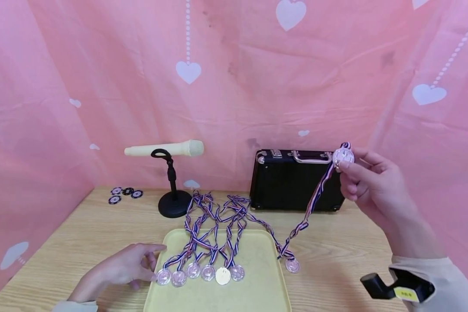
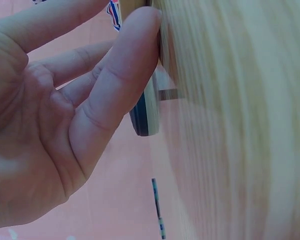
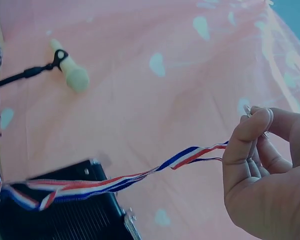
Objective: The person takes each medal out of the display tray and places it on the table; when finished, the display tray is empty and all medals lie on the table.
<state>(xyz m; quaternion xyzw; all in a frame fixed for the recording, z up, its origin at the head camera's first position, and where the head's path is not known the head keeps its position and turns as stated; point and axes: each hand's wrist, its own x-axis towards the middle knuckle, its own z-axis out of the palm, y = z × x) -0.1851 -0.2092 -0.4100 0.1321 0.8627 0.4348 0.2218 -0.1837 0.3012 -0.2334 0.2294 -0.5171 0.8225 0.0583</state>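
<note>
My right hand (image 1: 378,182) pinches a silver-coloured medal (image 1: 343,158) between thumb and fingers, raised in front of the black case's right end. Its striped red, white and blue ribbon (image 1: 316,195) runs down to the table beside another medal (image 1: 292,265), just off the tray's right edge. Several medals lie in a row on the yellow tray (image 1: 218,299); one gold-toned medal (image 1: 223,275) looks brighter. Their ribbons (image 1: 218,216) lie tangled past the tray's far edge. At the tray's left rim rests my left hand (image 1: 126,264), fingers loosely bent, beside the leftmost medal (image 1: 163,277).
A black case (image 1: 292,182) with a metal handle stands at the back. Left of it, a cream microphone (image 1: 164,148) sits in a black stand (image 1: 174,203). Several poker chips (image 1: 128,191) lie at the table's back left. Behind hangs a pink heart-patterned cloth (image 1: 234,86).
</note>
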